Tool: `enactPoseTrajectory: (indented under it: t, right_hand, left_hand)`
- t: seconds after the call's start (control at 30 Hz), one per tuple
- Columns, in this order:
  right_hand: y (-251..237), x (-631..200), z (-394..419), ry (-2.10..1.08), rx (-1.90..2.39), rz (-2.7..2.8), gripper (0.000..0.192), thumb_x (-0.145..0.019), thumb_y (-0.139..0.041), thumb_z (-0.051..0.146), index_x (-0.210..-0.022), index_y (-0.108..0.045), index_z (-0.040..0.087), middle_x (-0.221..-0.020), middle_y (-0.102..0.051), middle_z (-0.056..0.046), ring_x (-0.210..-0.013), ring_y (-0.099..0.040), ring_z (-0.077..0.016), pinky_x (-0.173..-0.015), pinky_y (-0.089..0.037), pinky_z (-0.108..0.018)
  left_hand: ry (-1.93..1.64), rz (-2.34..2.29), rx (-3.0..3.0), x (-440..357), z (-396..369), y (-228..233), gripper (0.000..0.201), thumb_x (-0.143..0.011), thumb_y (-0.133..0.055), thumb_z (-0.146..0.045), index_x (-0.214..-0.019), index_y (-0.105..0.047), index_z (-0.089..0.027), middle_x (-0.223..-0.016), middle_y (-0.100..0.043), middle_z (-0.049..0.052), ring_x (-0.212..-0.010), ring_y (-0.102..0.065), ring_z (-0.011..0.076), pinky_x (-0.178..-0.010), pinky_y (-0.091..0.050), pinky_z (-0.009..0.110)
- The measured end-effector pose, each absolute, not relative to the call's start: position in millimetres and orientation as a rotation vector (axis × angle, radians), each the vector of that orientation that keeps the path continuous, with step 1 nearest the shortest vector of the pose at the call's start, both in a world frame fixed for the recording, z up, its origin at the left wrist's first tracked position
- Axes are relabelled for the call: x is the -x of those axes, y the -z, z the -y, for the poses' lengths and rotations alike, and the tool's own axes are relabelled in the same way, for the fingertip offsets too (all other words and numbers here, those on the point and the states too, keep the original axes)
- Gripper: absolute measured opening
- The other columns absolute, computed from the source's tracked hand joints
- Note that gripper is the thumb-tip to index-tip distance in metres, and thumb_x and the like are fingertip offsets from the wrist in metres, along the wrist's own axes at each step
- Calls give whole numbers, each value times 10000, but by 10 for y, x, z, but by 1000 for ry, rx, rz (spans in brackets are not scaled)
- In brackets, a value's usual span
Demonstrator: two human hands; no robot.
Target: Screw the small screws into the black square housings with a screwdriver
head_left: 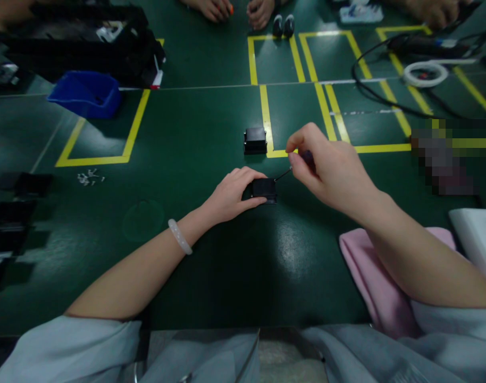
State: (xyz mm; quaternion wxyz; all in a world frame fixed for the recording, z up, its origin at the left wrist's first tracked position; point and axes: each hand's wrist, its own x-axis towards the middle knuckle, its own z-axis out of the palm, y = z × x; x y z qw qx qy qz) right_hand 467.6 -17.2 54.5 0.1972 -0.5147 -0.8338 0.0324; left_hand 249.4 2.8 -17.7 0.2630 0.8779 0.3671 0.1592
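Clamping small black block (264, 188) on green table (227, 266) between thumb and fingers of left hand (234, 195). Pinching thin dark tool (283, 174) in right hand (326, 165), with tip at block's right end. Showing second black block (255, 141) just beyond, near yellow tape (281, 153), plus loose screws (90, 177) well apart at left.

A pink cloth (360, 250) lies beside a white object (476, 231).
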Motion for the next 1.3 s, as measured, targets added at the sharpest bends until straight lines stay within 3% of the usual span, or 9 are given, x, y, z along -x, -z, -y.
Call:
enactPoseTrajectory:
  t: [0.17, 0.37, 0.8, 1.03, 1.3]
  right_hand:
    - [-533, -4698, 160, -94, 1400, 2348, 311, -936, -380, 420, -1018, -546, 171, -775, -634, -21, -630, -581, -137, -563, -354, -262]
    - [-542, -4683, 172, -93, 1438, 2335, 298, -938, -344, 314, -1108, -517, 141, -830, -663, -46, -687, -626, -162, -594, -392, -275]
    - [-542, -4683, 179, -97, 1429, 2345, 283, -925, -376, 313, -1121, -500, 150, -874, -675, -45, -740, -652, -182, -609, -412, -288]
    - [-555, -4675, 180, -69, 1443, 2368, 265, -936, -398, 376, -1028, -534, 168, -787, -648, -18, -655, -618, -158, -567, -377, -274]
    - [-554, -4675, 183, -93, 1449, 2348, 281, -928, -379, 312, -1122, -508, 153, -820, -665, -31, -709, -641, -169, -590, -398, -280]
  left_hand:
    - [-418, -999, -2372, -2496, -22, 171, 363, -892, -583, -404, -1192, -534, -205, -1164, -581, 66, -1043, -520, 232, -905, -405, 363]
    - [-426, -998, -2370, -2491, -19, 168, 366, -894, -586, -402, -1196, -534, -202, -1162, -582, 63, -1048, -520, 228, -902, -407, 355]
    - [-440, -991, -2385, -2498, -22, 192, 368, -888, -601, -390, -1192, -534, -194, -1145, -587, 58, -1026, -522, 222, -893, -407, 349]
    - [-441, -986, -2389, -2485, -24, 178, 365, -893, -594, -391, -1191, -532, -191, -1147, -585, 59, -1026, -522, 220, -901, -405, 350]
    - [-430, -998, -2387, -2497, -21, 182, 366, -893, -590, -399, -1193, -531, -198, -1152, -582, 61, -1029, -521, 224, -901, -407, 355]
